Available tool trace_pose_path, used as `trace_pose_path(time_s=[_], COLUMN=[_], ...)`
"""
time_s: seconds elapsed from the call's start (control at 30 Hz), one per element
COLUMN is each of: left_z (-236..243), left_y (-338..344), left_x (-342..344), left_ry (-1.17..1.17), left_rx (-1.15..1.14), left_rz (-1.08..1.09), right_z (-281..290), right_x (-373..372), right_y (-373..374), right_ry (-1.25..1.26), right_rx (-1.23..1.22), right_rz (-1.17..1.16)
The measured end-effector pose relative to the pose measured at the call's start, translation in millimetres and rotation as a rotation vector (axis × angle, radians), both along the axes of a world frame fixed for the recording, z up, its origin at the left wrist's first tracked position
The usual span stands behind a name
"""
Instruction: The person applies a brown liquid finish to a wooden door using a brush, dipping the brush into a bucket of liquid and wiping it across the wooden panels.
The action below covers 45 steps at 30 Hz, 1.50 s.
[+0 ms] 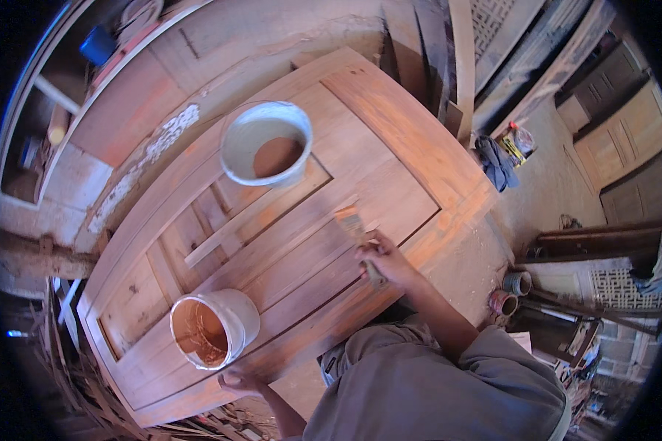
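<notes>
A large panelled wooden door [379, 187] lies flat in front of me, reddish-brown, with orange tones along its far and right edges. My right hand [381, 259] grips a flat paintbrush [351, 220] by its handle, bristles pointing away over the door's middle boards. By the near edge of the door, my left hand [240, 384] rests with fingers partly spread, close below a white bucket [244, 323]. Orange-brown liquid shows inside that bucket. Farther off on the door stands a pale bucket [233, 151] with a wire handle, holding some brown liquid.
A wall with shelves [99, 95] runs behind the door on the left. Wood scraps [73, 375] are heaped at the lower left. Two paint cans [503, 302] sit on the floor at right, near stacked boards. Other wooden doors [621, 140] lean farther right.
</notes>
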<state>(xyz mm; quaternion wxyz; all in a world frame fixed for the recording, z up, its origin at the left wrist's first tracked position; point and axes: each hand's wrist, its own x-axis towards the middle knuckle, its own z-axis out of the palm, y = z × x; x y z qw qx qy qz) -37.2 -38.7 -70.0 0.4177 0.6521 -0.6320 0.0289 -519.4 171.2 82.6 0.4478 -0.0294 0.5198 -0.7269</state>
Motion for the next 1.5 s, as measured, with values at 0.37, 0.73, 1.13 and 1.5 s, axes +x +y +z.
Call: trace_pose_path(time_s=[0.37,0.73,1.13,1.5], left_z=[41,23,3,-1], left_y=[107,4,7,11], left_x=[-215,-560,-582,-567], left_ry=[0.045,-0.100,-0.170,-0.135], left_rx=[-0.126,0.080,0.386,0.582], left_rz=[-0.094,-0.375,-0.464,-0.455], right_z=[-17,-29,-79,-74], right_x=[-204,-432,-521,-573], right_y=[106,14,-22,-72], right_ry=[-0.127,0.208,-0.046,0.577], right_rx=[-0.036,0.145,0.015,0.351], right_rz=[-0.336,0.048,-0.088,0.135])
